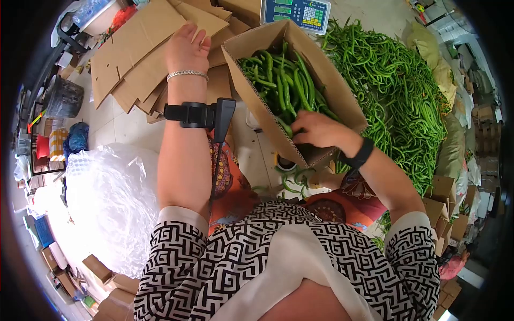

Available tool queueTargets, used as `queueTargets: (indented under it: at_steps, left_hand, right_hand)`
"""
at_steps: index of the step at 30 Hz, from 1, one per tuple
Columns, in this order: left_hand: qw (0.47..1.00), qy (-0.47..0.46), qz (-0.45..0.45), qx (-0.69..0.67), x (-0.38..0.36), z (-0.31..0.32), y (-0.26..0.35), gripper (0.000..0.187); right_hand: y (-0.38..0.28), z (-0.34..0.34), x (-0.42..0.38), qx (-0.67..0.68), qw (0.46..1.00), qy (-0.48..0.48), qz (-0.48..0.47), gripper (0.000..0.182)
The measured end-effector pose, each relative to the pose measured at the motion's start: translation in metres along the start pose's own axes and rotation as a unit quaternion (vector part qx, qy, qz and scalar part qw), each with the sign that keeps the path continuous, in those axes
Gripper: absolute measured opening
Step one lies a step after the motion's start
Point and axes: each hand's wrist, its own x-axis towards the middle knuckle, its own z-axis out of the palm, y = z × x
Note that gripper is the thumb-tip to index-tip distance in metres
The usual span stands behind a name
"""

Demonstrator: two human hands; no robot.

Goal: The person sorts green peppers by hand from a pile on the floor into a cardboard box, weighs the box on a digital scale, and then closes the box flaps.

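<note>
A tall, open cardboard box stands in front of me, partly filled with long green chili peppers. My right hand reaches over its near side, fingers curled at a green pepper lying at the near end of the pile. Part of that grip is hidden by the back of the hand. To the left of the box, my left hand is raised over flattened cardboard sheets, its fingers apart and nothing in them.
A large heap of green chili peppers covers the floor at the right. Behind the box sits a weighing scale with lit displays. Clear plastic wrap bulges at the left. A black bucket stands farther left. Several loose peppers lie near my feet.
</note>
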Motion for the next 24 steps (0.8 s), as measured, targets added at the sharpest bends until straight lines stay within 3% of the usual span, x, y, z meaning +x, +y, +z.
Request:
queueTargets:
  at_steps: [2, 6, 7, 9, 12, 14, 16, 21, 24]
  left_hand:
    - [1.000, 0.002, 0.004, 0.004, -0.003, 0.002, 0.002, 0.038]
    - [1.000, 0.000, 0.003, 0.008, 0.000, 0.001, 0.005, 0.038]
    - [1.000, -0.002, 0.009, 0.005, 0.000, 0.000, 0.004, 0.038]
    - [1.000, 0.001, -0.009, -0.003, 0.003, -0.002, 0.004, 0.039]
    - [1.000, -0.005, -0.005, 0.004, 0.007, -0.007, 0.001, 0.039]
    - [1.000, -0.007, -0.003, 0.002, 0.007, -0.007, 0.002, 0.037]
    - [1.000, 0.000, -0.010, 0.007, 0.003, -0.005, 0.003, 0.036]
    - [1.000, -0.002, -0.012, 0.007, 0.004, -0.003, 0.002, 0.035]
    - [1.000, -0.004, -0.012, 0.010, 0.000, -0.001, 0.002, 0.038]
  right_hand:
    - [0.015, -0.024, -0.009, 0.065, 0.994, 0.044, -0.082, 0.025]
    - [-0.017, -0.086, -0.047, 0.378, 0.924, 0.052, 0.011, 0.021]
    - [-0.018, -0.088, -0.052, 0.374, 0.926, 0.054, 0.007, 0.021]
    - [-0.020, -0.097, -0.056, 0.470, 0.877, 0.102, -0.009, 0.022]
    - [-0.012, -0.095, -0.053, 0.430, 0.897, 0.087, -0.054, 0.022]
    - [-0.019, -0.093, -0.057, 0.462, 0.880, 0.112, -0.017, 0.025]
    - [-0.033, -0.102, -0.068, 0.550, 0.823, 0.141, -0.003, 0.028]
    - [-0.052, -0.128, -0.087, 0.545, 0.788, 0.265, -0.111, 0.033]
    - [-0.052, -0.138, -0.089, 0.524, 0.785, 0.305, -0.127, 0.038]
